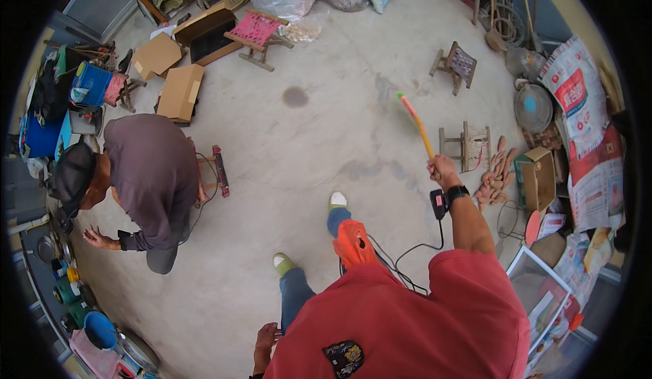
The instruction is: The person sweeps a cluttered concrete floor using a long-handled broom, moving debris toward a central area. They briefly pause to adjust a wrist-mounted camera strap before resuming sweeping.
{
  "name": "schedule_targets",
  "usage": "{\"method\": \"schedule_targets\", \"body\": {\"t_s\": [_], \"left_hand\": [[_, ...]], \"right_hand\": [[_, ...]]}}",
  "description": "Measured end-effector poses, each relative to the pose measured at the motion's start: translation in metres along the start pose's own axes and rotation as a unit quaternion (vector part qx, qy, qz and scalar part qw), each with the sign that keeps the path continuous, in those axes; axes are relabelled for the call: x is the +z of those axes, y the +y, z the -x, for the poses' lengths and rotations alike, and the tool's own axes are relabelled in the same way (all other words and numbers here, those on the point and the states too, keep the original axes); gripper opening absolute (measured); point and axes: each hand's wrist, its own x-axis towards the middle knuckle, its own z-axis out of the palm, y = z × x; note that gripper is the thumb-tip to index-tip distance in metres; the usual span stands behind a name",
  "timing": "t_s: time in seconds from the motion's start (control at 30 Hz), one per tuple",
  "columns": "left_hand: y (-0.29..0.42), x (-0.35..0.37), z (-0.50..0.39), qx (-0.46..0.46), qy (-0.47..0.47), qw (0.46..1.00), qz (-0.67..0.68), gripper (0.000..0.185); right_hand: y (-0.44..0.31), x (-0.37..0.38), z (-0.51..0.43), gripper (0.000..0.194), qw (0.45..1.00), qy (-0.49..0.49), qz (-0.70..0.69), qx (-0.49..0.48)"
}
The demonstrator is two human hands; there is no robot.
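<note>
My right hand is raised in front of me, gripping a long thin yellow-and-orange tool by its near end. The tool points forward and away, with a green tip; its exact kind is hard to make out. On that wrist is a black band with a small cabled device. My left hand hangs low beside my left leg, and its fingers are partly hidden. An orange plastic bag hangs at my front, over my right leg. My green shoes rest on the concrete floor.
At the left, another person bends forward by a low stool. Folding stools stand ahead, with sweet potatoes beside one. Cardboard boxes lie far left. Sacks and a glass-paned frame line the right side.
</note>
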Motion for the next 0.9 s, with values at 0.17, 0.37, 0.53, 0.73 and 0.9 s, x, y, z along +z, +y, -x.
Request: {"method": "schedule_targets", "body": {"t_s": [0.17, 0.37, 0.53, 0.73, 0.9], "left_hand": [[0.033, 0.040, 0.015, -0.060, -0.007, 0.997, 0.040, 0.032], [0.054, 0.066, 0.030, -0.118, 0.007, 0.986, 0.120, 0.031], [0.065, 0.085, 0.026, -0.102, -0.008, 0.986, 0.129, 0.031], [0.071, 0.097, 0.012, -0.097, -0.017, 0.987, 0.125, 0.032], [0.077, 0.102, 0.013, -0.092, -0.003, 0.984, 0.151, 0.032]], "right_hand": [[-0.071, -0.008, -0.108, 0.009, 1.000, 0.002, -0.008, 0.002], [-0.105, 0.025, -0.202, 0.007, 0.997, 0.056, -0.030, 0.033], [-0.079, 0.085, -0.247, 0.003, 0.992, -0.023, 0.119, -0.038], [0.010, 0.190, -0.177, 0.005, 0.968, 0.001, 0.195, -0.157], [0.054, 0.219, -0.062, 0.051, 0.936, -0.184, 0.280, -0.107]]}}
